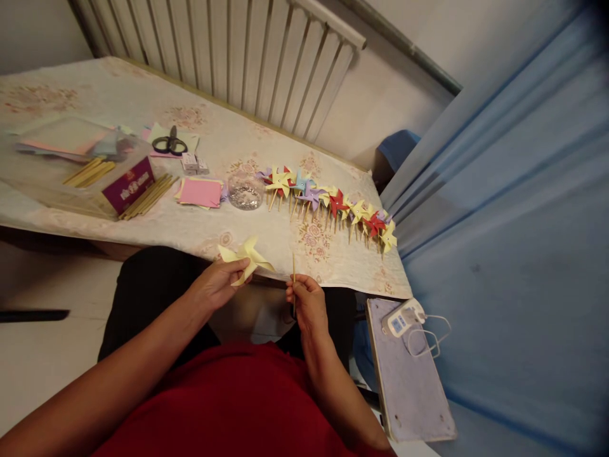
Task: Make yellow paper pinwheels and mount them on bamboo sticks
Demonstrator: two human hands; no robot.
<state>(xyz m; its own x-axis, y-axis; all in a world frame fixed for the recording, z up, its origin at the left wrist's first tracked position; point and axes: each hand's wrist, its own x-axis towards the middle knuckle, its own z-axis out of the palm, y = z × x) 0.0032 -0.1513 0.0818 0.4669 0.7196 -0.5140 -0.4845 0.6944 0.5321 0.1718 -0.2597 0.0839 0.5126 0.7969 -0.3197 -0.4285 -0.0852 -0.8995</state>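
Pinched between the thumb and fingers of my left hand [226,279] is a yellow paper pinwheel [252,254] with its blades folded. My right hand [309,301] grips a thin wooden stick [294,266] that points upward, apart from the pinwheel. Both hands are over my lap at the table's front edge. Beyond them on the table stands a round clear container [245,192] of small shiny pieces. To its right lies a row of finished pinwheels [337,203] on sticks, in yellow, red, blue and purple.
Pink paper squares [200,193], small boxes [194,164] and black scissors [170,143] lie at the left. Farther left, a clear plastic bin [52,190] holds paper and sticks, with more sticks [150,197] beside it. A power strip [403,318] rests on a stool [413,393] by a blue curtain [514,254].
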